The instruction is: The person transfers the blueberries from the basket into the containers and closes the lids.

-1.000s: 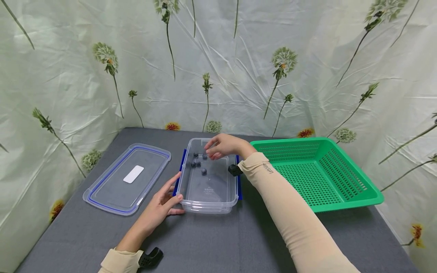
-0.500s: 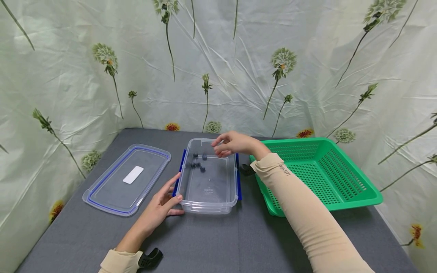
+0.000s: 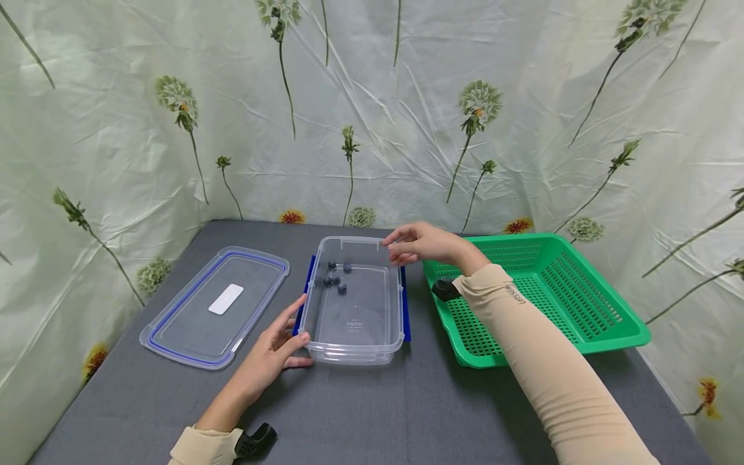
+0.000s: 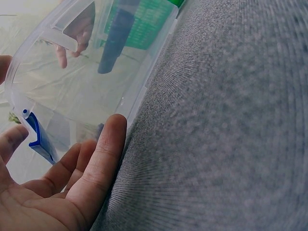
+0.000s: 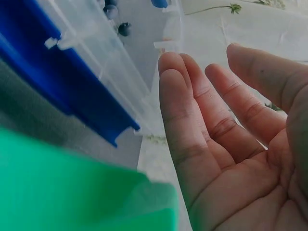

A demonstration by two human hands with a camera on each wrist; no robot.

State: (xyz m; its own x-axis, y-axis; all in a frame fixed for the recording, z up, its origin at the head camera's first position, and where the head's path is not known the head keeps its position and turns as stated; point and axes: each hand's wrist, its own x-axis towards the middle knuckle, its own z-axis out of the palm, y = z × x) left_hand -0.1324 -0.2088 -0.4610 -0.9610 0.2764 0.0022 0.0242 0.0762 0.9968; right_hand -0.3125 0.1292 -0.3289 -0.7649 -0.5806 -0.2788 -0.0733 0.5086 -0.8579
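Observation:
A clear plastic food container [image 3: 354, 352] with blue side clips stands uncovered in mid-table in the head view. Several dark blueberries [image 3: 341, 289] lie inside it, toward the far left. My left hand [image 3: 270, 352] rests against its near left corner, thumb at the rim. The left wrist view shows those fingers [image 4: 108, 154] laid along the outer wall, close to the cloth. Over the far right corner hovers my right hand [image 3: 424, 244]. Its fingers [image 5: 175, 110] are loosely bent with nothing between them in the right wrist view.
On the left lies the container's lid [image 3: 192, 329], with a blue seal and a white label. A green perforated basket [image 3: 552, 303] stands on the right, partly under the right forearm. Behind the grey tablecloth [image 3: 349, 413] hangs a dandelion-printed curtain [image 3: 407, 155].
My right hand has moved right, from above the blueberries to the container's far right corner. One blueberry has rolled slightly back and left. The left hand stays in place.

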